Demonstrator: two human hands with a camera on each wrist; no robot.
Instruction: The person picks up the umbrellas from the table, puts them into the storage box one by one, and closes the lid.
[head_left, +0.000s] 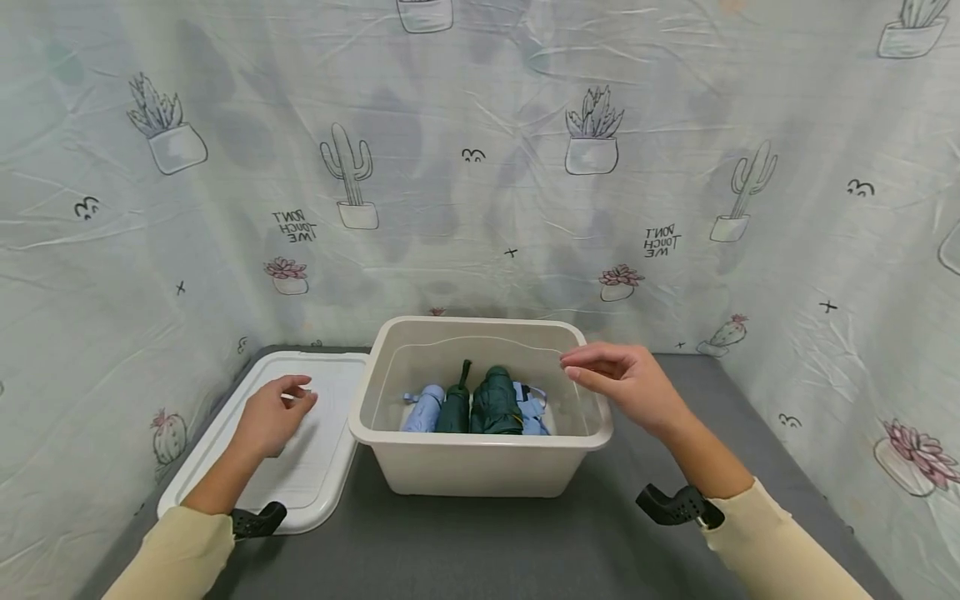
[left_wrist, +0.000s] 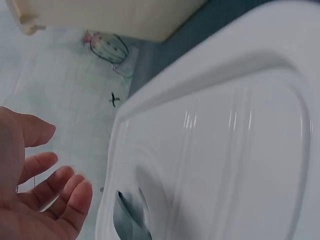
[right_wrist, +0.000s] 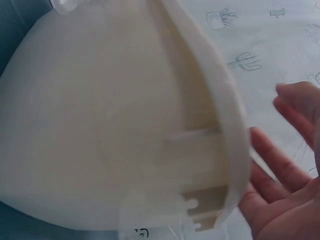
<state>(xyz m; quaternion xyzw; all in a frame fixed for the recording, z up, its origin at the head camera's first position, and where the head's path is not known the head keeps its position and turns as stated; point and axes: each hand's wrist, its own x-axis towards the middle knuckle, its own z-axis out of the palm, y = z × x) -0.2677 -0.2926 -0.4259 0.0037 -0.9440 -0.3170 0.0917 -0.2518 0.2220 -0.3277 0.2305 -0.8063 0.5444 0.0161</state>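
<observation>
A cream plastic bin point(head_left: 480, 467) stands in the middle of the table. Inside lie a short light blue roll point(head_left: 424, 408) with a strap, like a folded umbrella, a slim dark green one point(head_left: 453, 407) with a loop, a puffy dark green bundle point(head_left: 497, 404) and a light blue strapped item point(head_left: 532, 410). My right hand point(head_left: 626, 385) hovers at the bin's right rim, fingers loosely bent, holding nothing. My left hand point(head_left: 272, 417) is above the white lid point(head_left: 322, 450), its fingers relaxed and apart. A small grey-blue shape point(left_wrist: 129, 220) shows against the lid, mostly cut off.
The lid lies to the left of the bin on the dark grey tabletop point(head_left: 465, 542). A pale curtain point(head_left: 480, 167) printed with cacti hangs behind and at both sides. Each wrist wears a black band point(head_left: 258, 521).
</observation>
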